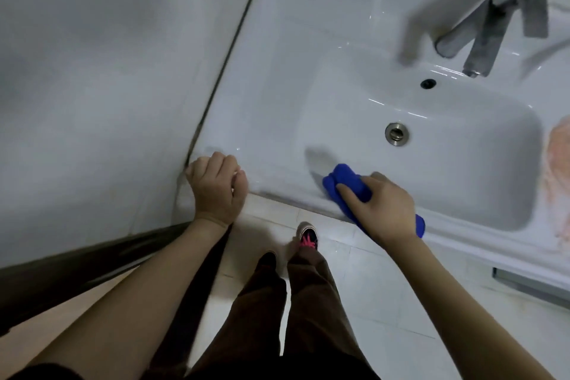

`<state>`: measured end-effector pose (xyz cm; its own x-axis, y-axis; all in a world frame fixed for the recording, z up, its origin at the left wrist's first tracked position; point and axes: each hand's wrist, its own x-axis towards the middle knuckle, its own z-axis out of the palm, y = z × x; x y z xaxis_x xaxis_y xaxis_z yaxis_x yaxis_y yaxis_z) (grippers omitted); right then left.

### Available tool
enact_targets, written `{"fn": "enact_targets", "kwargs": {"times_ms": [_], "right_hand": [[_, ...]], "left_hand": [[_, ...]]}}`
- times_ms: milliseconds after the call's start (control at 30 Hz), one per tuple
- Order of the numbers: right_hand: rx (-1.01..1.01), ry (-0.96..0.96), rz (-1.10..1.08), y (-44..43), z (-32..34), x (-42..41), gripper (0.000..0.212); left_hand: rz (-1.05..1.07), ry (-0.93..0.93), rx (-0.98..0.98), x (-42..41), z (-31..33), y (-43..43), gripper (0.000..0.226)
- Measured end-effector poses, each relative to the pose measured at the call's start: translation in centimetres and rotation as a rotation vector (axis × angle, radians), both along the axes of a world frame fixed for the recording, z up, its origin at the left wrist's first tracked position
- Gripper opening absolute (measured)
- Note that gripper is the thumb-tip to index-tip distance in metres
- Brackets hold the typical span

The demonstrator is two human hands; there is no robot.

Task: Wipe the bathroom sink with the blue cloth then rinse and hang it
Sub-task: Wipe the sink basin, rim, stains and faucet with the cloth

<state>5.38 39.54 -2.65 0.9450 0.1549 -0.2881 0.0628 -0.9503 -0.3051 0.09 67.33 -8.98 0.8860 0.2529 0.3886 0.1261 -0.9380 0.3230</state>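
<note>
- Right hand [381,205] has the blue cloth [345,187] bunched up, fingers curled over the top and pinning it down on the front rim of the sink [277,95], at about 5 o'clock from the drain [397,133].
- The cloth is folded into a thick pad, one end poking out toward the basin at 11 o'clock of the hand, the other end trailing out behind the wrist. Looks like it is bunched that way to give the palm something firm to push.
- Left hand [217,187] is closed in a loose fist, empty, knuckles resting at the sink's near left corner, well apart from the cloth. My read: it is there as a brace while the body leans in.
- Faucet [490,28] sits up at 1 o'clock from the drain, no water visible from the spout, though that area is blurred.
- Overflow hole [428,83] just under the spout, basin shiny with highlights.
- An orange smear shows on the counter [558,163] at the far right edge; too blurred to say what it is.
- Judging from this, wiping is under way along the front edge; rinsing and hanging are not yet done.
- Shoes [308,237] planted on the floor [385,302] tiles below the rim.
</note>
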Motion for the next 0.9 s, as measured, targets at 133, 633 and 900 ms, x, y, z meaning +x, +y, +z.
{"fn": "enact_targets", "kwargs": {"times_ms": [133,633,900], "right_hand": [[0.058,-0.030,0.087,10.0,-0.8,0.2,0.047],[-0.002,-0.127,-0.073,1.0,-0.3,-1.5,0.048],[0.047,-0.102,0.038,-4.5,-0.6,-1.2,0.051]], "left_hand": [[-0.033,0.006,-0.014,-0.3,0.1,0.3,0.021],[-0.010,0.030,0.054,-0.3,-0.1,0.1,0.027],[0.003,0.054,0.077,-0.3,0.4,-0.2,0.029]]}}
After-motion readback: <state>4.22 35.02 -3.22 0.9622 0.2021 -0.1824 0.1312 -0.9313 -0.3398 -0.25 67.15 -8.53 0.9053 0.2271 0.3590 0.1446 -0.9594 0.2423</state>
